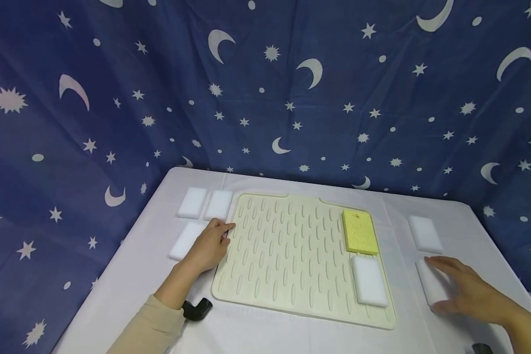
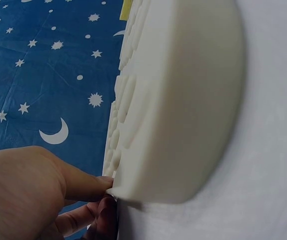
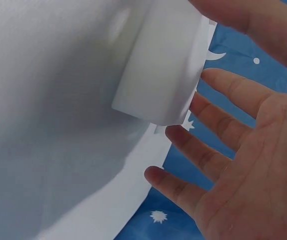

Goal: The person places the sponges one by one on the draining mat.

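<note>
A cream ridged silicone mat lies on the table. At its left edge is my left hand; in the left wrist view the thumb and a finger pinch the rim of the mat. Toward the right, my right hand is spread over a white sponge block, thumb and fingertips near its ends. The right wrist view has the fingers fairly straight beside that white block; whether they touch it I cannot tell. On the mat's right side lie a yellow sponge and a white sponge.
Left of the mat lie three white sponges, one at the back left, one beside it and one partly behind my left hand. Another white sponge sits at the back right. A star-patterned curtain hangs behind the table.
</note>
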`<state>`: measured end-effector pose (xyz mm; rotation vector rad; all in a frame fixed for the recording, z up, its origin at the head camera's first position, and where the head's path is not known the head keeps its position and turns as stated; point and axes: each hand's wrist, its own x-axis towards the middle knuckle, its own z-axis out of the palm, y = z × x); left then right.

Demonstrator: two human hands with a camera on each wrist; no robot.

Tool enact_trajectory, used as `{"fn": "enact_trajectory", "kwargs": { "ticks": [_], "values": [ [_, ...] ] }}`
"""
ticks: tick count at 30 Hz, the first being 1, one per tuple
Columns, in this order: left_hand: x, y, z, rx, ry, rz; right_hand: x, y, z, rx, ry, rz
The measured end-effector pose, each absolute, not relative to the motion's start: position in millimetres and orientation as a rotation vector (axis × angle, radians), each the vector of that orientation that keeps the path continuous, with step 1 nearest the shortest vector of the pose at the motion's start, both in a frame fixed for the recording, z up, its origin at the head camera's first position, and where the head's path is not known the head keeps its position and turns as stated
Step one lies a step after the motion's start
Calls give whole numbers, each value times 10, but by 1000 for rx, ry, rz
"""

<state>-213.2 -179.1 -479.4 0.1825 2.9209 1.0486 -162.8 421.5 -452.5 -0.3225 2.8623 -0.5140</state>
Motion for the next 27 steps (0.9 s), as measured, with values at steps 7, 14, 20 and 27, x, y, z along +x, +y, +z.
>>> {"fn": "enact_trajectory", "kwargs": {
  "ticks": [7,14,20,27],
  "values": [
    [-2130,-1799,-4806,190,2923,1045,-1661,4123,-4452,-312,2850,-505],
    [-2136,-1793,-4814,190,2932,1051,-1727,4013,-4372,-255,2845,-430],
    [-2145,-1792,-4813,198,2937,1052,-1753,3933,-4340,-279,2867,-430],
    [-2139,-1792,-4797,201,2939,1044,-1788,3839,-4317,-372,2908,-487]
  ]
}}
